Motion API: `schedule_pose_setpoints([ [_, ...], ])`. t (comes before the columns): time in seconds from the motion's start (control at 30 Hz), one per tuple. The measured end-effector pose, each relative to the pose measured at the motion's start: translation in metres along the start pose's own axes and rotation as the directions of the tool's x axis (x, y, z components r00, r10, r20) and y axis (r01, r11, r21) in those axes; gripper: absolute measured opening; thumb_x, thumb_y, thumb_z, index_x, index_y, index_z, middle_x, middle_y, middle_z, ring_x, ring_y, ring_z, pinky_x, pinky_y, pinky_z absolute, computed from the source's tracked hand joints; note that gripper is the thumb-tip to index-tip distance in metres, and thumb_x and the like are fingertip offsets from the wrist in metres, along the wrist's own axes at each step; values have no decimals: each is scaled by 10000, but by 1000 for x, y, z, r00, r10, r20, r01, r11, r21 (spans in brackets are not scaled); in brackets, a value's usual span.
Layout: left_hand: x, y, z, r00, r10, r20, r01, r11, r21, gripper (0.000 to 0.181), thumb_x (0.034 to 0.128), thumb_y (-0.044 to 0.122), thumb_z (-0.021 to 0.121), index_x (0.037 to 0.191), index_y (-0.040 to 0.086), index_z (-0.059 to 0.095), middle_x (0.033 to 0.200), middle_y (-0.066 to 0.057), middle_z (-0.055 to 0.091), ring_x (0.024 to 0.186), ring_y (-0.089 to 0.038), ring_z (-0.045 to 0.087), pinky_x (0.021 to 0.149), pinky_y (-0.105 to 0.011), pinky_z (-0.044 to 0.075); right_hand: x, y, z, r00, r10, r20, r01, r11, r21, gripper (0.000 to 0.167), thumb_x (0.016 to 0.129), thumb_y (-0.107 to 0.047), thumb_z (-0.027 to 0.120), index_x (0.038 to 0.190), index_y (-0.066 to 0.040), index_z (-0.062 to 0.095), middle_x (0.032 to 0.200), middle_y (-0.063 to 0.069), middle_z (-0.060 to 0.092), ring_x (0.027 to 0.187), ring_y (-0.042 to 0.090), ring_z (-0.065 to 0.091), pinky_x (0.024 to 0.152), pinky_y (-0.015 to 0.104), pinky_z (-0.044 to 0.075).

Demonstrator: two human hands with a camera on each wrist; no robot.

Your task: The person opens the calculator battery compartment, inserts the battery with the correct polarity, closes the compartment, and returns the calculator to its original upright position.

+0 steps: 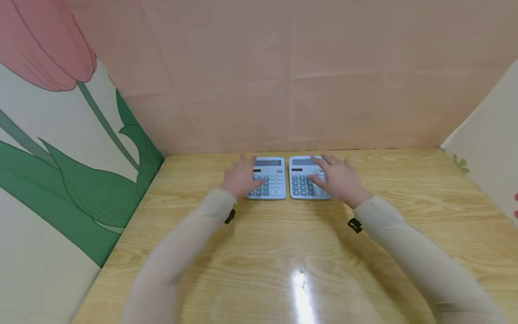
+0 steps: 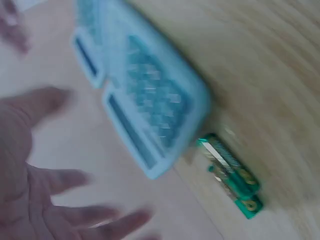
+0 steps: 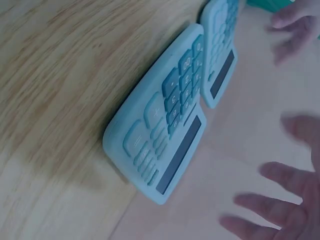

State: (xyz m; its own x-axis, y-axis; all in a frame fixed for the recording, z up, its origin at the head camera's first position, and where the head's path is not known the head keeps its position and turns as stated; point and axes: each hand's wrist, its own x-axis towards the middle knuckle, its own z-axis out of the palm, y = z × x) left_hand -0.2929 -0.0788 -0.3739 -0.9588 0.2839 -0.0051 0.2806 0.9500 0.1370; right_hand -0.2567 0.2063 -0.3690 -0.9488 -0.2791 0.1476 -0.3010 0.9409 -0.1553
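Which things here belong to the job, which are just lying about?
Likely in the job:
- left calculator, near the left hand
- right calculator, near the right hand

Probably just lying about:
- two green batteries, beside the left calculator

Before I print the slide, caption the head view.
Side by side on a wood-grain table: one light-blue calculator at the left hand, a second calculator at the right hand.

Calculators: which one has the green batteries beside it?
The left calculator, nearer the left hand: two green batteries lie by its outer edge; the right calculator shows none.
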Motion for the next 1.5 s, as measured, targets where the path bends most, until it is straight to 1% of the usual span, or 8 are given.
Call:
schedule_pose_setpoints([
  [0.1,0,-2,-12,999,-31,45,35,993,-114,458,918,365,633,1263,66,589,1212,-105,638,899,-216,648,721,-374,581,4,1,-1,1000,12,-21,-9,994,106,413,998,-344,519,1315,-83,563,1319,218,572,1106,396,604,864,560,528],
  [0.23,2,-8,-21,994,-57,97,72,986,-151,176,915,251,602,797,121,611,716,16,587,582,-112,482,496,-246,408,9,4,-4,1000,28,-10,-26,982,188,247,991,-260,526,1068,-56,644,1015,135,693,803,247,646,662,414,539],
  [0.5,6,-26,-17,979,-10,204,62,965,-253,239,936,271,605,748,130,561,634,22,507,546,-117,432,510,-250,400,16,3,-5,999,22,44,-30,983,181,208,976,-247,551,964,-55,633,824,75,663,649,173,559,543,306,465],
  [0.67,0,-42,-18,891,112,440,125,871,-475,297,988,276,556,970,-17,598,721,-48,579,599,-142,502,691,-353,539,27,-2,-9,994,-19,108,-7,971,239,225,990,-245,526,1054,-64,644,942,93,680,726,187,602,629,351,508],
  [0.83,-7,-52,-23,835,51,548,317,769,-555,414,1002,319,512,1248,-12,544,1072,-148,637,929,-233,633,939,-429,542,48,-8,-14,983,-73,166,-5,905,425,332,1018,-260,487,1242,-45,604,1180,172,632,1067,332,613,882,493,519],
  [1.07,-20,-48,-21,795,-18,607,542,472,-695,525,1002,279,486,1398,-49,381,1342,-268,470,1225,-375,522,1062,-471,460,82,-17,-17,954,-135,268,-69,769,635,517,1044,-303,417,1479,-33,346,1516,204,359,1341,389,417,1108,545,373],
  [1.3,-23,-35,-8,780,-83,621,623,208,-754,550,994,221,461,1421,-94,316,1401,-287,432,1287,-396,476,1092,-443,436,110,-26,-1,926,-134,353,-218,573,790,523,1060,-203,346,1500,45,214,1558,263,216,1432,443,212,1189,545,221],
  [1.5,-22,-26,-1,770,-149,621,631,28,-775,568,962,155,462,1433,-104,280,1405,-287,405,1291,-402,465,1083,-418,449,128,-32,14,924,-85,372,-262,569,780,522,1057,-216,344,1493,49,234,1550,250,254,1426,449,223,1194,522,231],
])
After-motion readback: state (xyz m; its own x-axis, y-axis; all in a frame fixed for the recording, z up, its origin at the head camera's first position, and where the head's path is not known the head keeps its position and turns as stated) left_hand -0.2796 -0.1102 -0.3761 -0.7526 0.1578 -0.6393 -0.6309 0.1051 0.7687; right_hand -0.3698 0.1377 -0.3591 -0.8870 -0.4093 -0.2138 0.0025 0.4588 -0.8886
